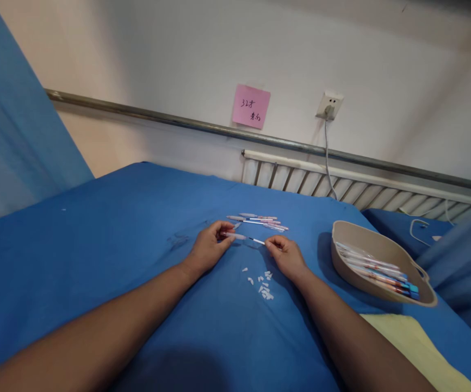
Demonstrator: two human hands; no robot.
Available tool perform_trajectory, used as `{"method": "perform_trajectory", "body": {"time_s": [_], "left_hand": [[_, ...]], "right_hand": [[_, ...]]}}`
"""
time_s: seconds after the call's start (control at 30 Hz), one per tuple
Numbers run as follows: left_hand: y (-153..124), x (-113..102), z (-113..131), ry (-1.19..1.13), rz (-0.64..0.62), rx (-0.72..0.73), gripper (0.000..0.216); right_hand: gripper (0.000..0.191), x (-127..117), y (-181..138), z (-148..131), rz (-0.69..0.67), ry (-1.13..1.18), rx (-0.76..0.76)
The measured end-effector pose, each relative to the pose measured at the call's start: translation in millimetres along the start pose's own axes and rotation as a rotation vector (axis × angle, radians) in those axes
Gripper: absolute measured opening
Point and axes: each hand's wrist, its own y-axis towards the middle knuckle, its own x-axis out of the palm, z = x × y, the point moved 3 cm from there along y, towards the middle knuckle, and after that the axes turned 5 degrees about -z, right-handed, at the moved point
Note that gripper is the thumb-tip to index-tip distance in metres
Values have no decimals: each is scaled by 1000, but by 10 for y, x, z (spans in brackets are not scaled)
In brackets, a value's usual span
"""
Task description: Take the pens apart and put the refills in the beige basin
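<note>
Between finger and thumb, my left hand [212, 243] pinches a pale pen barrel [236, 236] that points to the right. My right hand [286, 255] is closed on a thin white pen refill [257, 241], its dark end turned toward the barrel. A small gap seems to separate the two parts. Just beyond my hands lie several pen parts [255, 220], with white refills and pinkish barrels among them. Nearer to me, a loose scatter of small white pieces [265, 293] rests on the blue sheet [170, 326].
At the right stands a beige basket [344, 267] holding several pens [376, 269], some with blue ends. A yellow cloth [410, 343] lies below it, partly under my right forearm. Behind the bed are a radiator [296, 177], a metal rail [170, 121] and a plugged-in socket [329, 106].
</note>
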Motion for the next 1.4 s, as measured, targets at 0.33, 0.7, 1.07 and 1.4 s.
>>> {"method": "perform_trajectory", "body": {"time_s": [0.33, 0.7, 1.07, 1.4], "left_hand": [[37, 18, -47, -240, -20, -90, 34], [45, -8, -58, -270, 33, -108, 35], [-2, 37, 18, -255, -111, -126, 33], [-105, 150, 101, -298, -248, -136, 32]], "right_hand": [[23, -5, -10, -70, -10, 31, -29], [22, -12, -5, -72, -13, 19, -48], [22, 38, -35, -112, -66, 12, -94], [23, 220, -104, -278, -52, 274, -12]]}}
